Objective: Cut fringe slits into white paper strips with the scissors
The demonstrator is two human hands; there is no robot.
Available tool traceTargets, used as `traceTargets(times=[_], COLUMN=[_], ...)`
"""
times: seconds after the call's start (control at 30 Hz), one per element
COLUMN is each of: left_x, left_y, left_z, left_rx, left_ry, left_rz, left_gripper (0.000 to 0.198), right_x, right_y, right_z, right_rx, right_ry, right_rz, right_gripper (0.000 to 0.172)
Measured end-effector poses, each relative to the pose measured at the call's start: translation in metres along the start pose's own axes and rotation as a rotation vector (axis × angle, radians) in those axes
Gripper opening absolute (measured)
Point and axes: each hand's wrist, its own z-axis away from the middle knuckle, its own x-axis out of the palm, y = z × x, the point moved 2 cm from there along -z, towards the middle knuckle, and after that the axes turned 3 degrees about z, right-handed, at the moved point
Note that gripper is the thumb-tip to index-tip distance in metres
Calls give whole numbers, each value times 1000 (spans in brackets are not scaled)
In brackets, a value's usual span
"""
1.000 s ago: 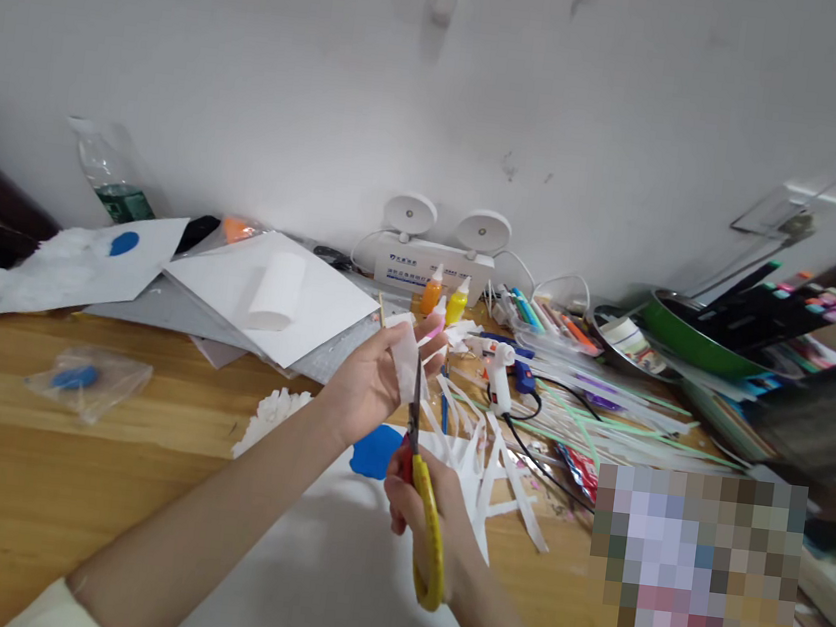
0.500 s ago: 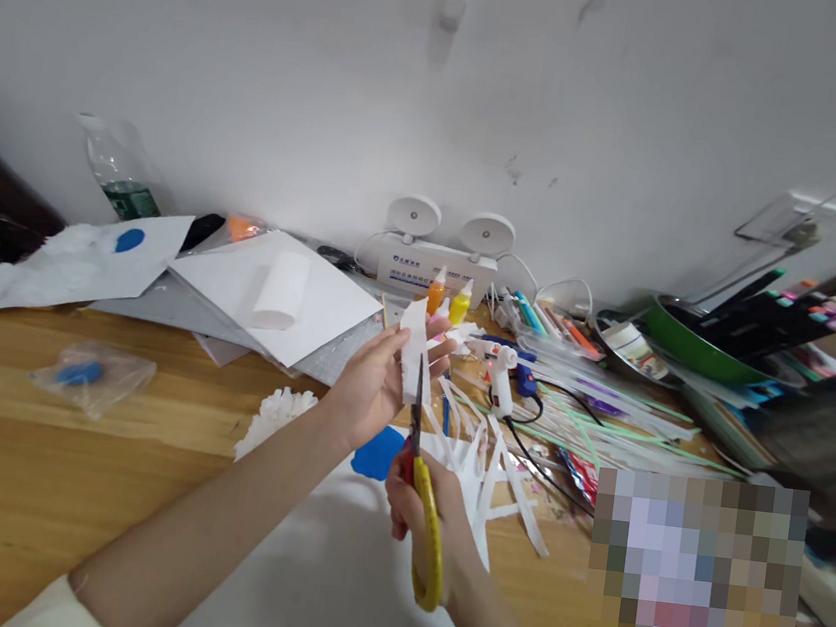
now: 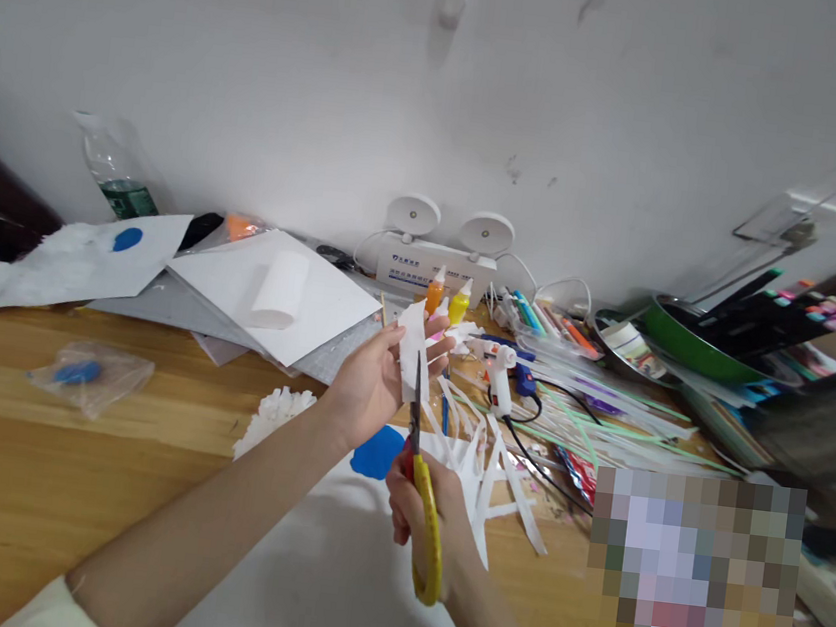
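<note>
My left hand (image 3: 369, 383) pinches a narrow piece of white paper (image 3: 410, 345) upright between thumb and fingers. Wrapped round the yellow and red handles of a pair of scissors (image 3: 426, 531) is my right hand (image 3: 433, 511). The blades point away from me and lie against the right side of the paper piece. Below both hands lies a large white sheet (image 3: 329, 565), with a blue patch (image 3: 378, 452) and a crumpled white patch (image 3: 278, 413) near its far edge. Several cut white paper strips (image 3: 518, 496) are strewn to the right of the sheet.
A white glue gun (image 3: 502, 383) with a black cord lies right of my hands. Orange (image 3: 434, 293) and yellow bottles (image 3: 459, 303) stand behind. A white roll (image 3: 280, 290) rests on white board at left. A green pan (image 3: 701, 344) holding markers is at far right.
The scissor blades have shifted slightly up along the paper and look a little more spread. Both hands stay nearly in place, with the same holds.
</note>
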Motion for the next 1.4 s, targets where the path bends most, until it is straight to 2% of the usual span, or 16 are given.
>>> traceTargets(times=[0.23,0.63,0.87,1.13,1.4], left_x=[-1,0,-2,-1,2], left_y=[1,3,4,7,2], left_z=[0,0,-1,0,4], left_rx=[11,9,3,-29,-32], left_ry=[-26,22,14,-29,-59], left_rz=[22,16,-20,-69,-120], left_gripper=[34,34,32,27,30], right_x=[1,-1,-3,-11,-10], right_y=[-2,-5,-12,-7,-16], right_z=[-1,-2,-3,-6,-1], right_rx=[70,126,98,1,-31], right_ry=[39,54,-82,-130,-213], right_rz=[4,104,10,-5,-56], right_gripper=[19,32,31,35,40])
